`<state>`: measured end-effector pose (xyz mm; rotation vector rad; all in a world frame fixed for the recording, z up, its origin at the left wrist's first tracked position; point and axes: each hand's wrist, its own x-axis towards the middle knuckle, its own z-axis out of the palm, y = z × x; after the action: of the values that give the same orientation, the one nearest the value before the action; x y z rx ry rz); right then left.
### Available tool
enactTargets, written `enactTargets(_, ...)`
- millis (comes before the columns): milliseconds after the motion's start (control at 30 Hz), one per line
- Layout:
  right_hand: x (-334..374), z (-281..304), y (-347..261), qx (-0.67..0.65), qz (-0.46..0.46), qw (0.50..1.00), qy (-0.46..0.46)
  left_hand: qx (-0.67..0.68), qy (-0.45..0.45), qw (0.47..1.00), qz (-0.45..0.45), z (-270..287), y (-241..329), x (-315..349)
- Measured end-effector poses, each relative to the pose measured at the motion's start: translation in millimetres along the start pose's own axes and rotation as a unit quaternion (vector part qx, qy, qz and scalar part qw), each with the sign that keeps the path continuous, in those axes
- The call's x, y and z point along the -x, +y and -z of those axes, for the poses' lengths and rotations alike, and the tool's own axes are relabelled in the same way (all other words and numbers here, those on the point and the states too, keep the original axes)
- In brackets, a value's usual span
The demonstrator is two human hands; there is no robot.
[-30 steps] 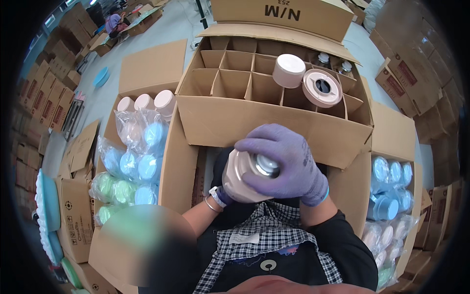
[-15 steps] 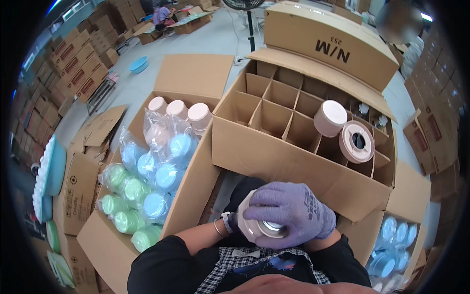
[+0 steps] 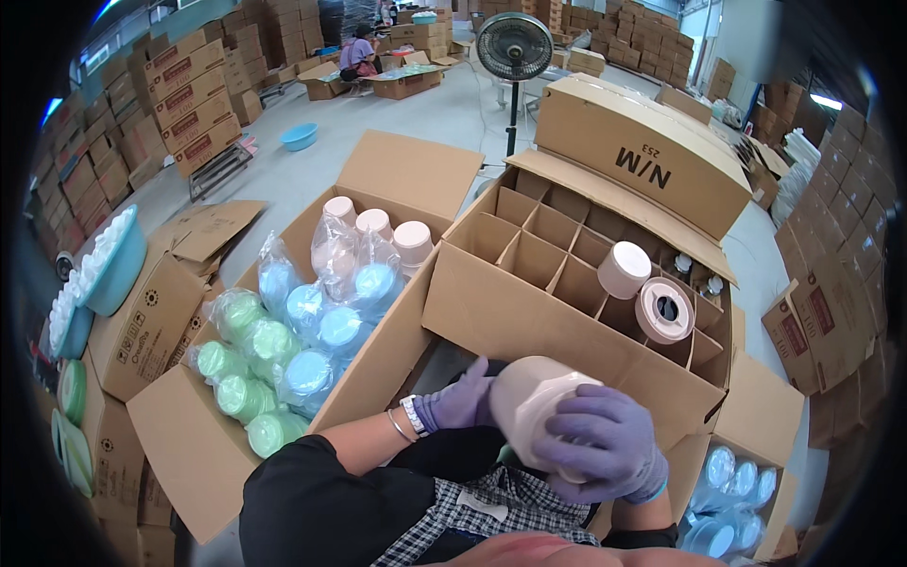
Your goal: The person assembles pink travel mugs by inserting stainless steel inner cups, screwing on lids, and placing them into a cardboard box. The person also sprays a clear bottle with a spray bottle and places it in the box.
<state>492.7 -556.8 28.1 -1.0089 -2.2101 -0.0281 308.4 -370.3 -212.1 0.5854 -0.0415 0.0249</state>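
Note:
Tilted in front of my chest is a pale pink plastic flask body (image 3: 527, 402) with a faceted collar. My right hand (image 3: 605, 444), in a purple glove, is closed round its right end with the fingers spread over the collar. My left hand (image 3: 458, 399), also gloved, is against its left side with the thumb pointing up; its other fingers are hidden behind the flask body. Just beyond, a divided carton (image 3: 529, 307) holds a pink flask body with its round end up (image 3: 624, 269) and another showing a ring and dark opening (image 3: 664, 310).
An open carton (image 3: 378, 378) at left holds bagged green cups (image 3: 250, 402), blue cups (image 3: 340, 328) and pink ones (image 3: 413, 241). More blue pieces (image 3: 710, 537) lie in a box at lower right. A closed carton (image 3: 642, 151) and a fan (image 3: 515, 47) stand beyond; a person (image 3: 359, 57) crouches far back.
The flask body has been raised and tipped, so its side now shows. My right hand has moved slightly right and down it; my left hand has come into sight. The view has tilted up.

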Motion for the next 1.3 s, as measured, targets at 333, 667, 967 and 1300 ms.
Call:
enactTargets(333, 17, 30, 265, 0.364, -0.4, 0.839, -0.062, -0.175, 0.178, 0.958, -0.14, 44, 9, 90)
enactTargets(667, -15, -16, 200, -0.089, -0.282, 0.942, 0.16, -0.123, 0.265, 0.902, -0.317, 12, 58, 114)
enactTargets(967, 64, -79, 90, 0.024, -0.076, 0.992, 0.099, -0.409, 0.286, 0.841, -0.209, -34, 75, 105)
enactTargets(1300, 142, -99, 43, -0.686, -0.42, 0.575, 0.152, -0.669, 0.073, 0.669, -0.315, -111, 81, 59)
